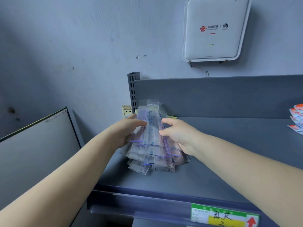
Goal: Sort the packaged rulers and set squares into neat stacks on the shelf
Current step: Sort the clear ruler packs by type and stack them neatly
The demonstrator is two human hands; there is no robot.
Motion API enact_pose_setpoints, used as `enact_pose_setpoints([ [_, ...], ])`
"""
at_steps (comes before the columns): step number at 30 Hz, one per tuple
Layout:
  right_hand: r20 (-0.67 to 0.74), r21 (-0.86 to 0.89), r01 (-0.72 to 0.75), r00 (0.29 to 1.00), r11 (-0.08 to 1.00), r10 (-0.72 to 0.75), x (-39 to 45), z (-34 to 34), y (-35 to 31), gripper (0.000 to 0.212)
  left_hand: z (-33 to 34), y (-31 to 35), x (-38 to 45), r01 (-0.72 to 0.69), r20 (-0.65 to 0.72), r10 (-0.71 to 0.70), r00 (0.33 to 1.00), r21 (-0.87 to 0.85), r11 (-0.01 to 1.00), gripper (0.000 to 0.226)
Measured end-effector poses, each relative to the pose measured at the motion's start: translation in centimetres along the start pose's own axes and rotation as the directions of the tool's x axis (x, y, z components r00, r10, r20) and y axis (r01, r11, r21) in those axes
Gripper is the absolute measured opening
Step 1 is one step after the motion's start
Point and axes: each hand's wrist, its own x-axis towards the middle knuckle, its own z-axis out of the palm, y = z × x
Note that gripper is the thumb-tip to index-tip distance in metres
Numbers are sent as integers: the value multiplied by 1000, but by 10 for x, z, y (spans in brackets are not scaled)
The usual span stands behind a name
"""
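The left hand grips the left edge of a loose pile of packaged rulers, thumb on top and fingers apparently curled beneath, though the packets hide them. The pile lies at the left end of the grey shelf, its long axis running from the person toward the back panel. The right hand pinches the pile's right edge. Both hands flank it equally closely, so squaring it up probably comes next.

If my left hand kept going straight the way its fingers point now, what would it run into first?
The left hand already grips the pile of packaged rulers, fingers aimed up and right. Going on, it would push into those packets first; beyond them stands the shelf back panel, though depth is hard to judge.
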Motion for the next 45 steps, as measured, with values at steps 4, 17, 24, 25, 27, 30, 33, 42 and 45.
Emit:
enact_pose_setpoints([
  [4, -6, -15, 4, 1000, 1000, -4, 3, -8, 1, 61, -4, 0, -4, -3, 68, 5, 998, -31, 1000, 48],
  [17, -106, -20, -34, 994, 999, 31, -5, -43, 1, 27, -7, 5, -21, -122, -136, 268, 954, 639, 760, 22],
  [24, -154, 84, -15, 988, 996, 28, -19, -84, 2, 12, -11, 8, -25, -74, -208, 241, 948, 593, 802, 30],
  [25, -146, 100, -48, 987, 994, 63, -20, -90, 6, 12, -12, 8, -25, -72, -217, 245, 945, 592, 803, 30],
  [27, -142, 113, -102, 983, 988, 117, -22, -101, 13, 14, -10, 9, -25, -58, -235, 263, 936, 633, 772, 24],
  [30, -105, 226, -115, 984, 967, 142, -22, -104, 16, 16, -9, 10, -25, -41, -256, 303, 918, 699, 714, 25],
  [33, -58, 256, -105, 991, 961, 123, -21, -93, 15, 17, -13, 13, -27, -23, -280, 331, 901, 732, 681, 31],
  [42, -101, 265, -65, 990, 962, 95, -20, -88, 13, 24, -21, 15, -40, -185, -324, 302, 896, 346, 920, 27],
  [45, -128, 262, -52, 988, 964, 88, -25, -95, 11, 24, -10, 22, -46, -211, -394, 268, 879, 183, 960, 23],
])
